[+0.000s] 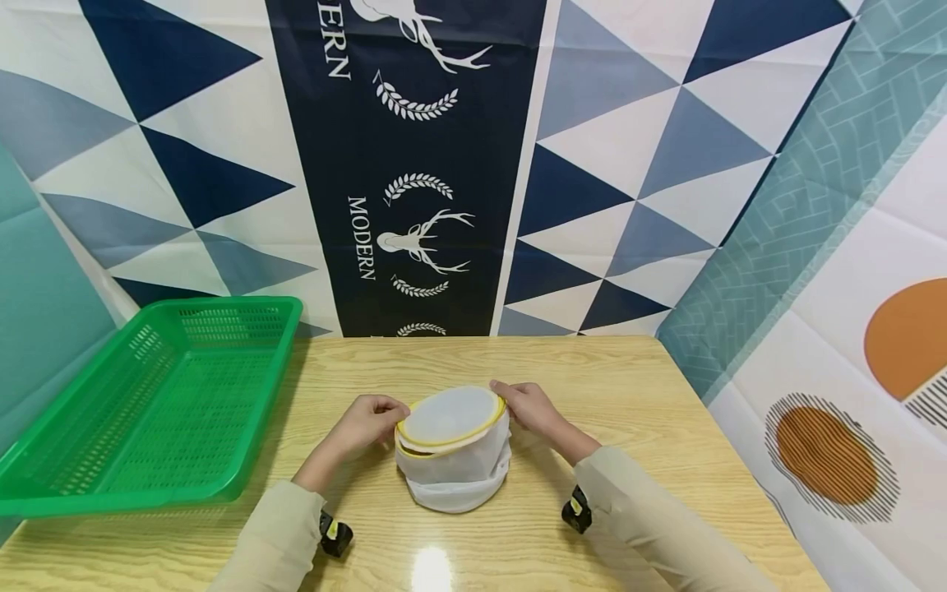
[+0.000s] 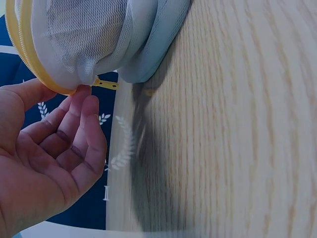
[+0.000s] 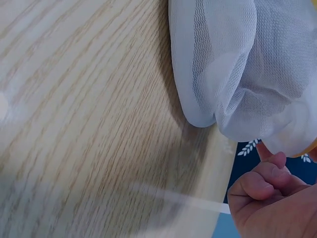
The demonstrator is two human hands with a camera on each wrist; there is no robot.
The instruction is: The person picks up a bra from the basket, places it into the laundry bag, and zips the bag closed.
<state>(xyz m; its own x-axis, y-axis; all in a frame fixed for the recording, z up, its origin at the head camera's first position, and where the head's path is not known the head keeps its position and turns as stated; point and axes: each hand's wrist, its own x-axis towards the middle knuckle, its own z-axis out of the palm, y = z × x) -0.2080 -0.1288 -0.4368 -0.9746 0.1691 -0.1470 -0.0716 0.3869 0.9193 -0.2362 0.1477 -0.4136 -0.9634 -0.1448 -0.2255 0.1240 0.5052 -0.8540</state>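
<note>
A white mesh laundry bag (image 1: 460,475) with a yellow zipper stands on the table, its sides crumpled. Its round lid (image 1: 451,415) lies tilted over the top, with a dark gap along the front left. At the rim's left side my left hand (image 1: 364,425) pinches the yellow edge between thumb and fingers. A yellow zipper pull (image 2: 107,85) hangs close to those fingertips in the left wrist view. My right hand (image 1: 534,409) grips the rim at the upper right. In the right wrist view its fingers are curled by the mesh, and the thumb's contact is partly cut off.
A large green plastic basket (image 1: 255,411) stands on the left of the wooden table (image 1: 607,370). Patterned cloth (image 1: 436,164) hangs behind the table's back edge, and more cloth (image 1: 829,370) covers the right side. Each wrist carries a small black camera.
</note>
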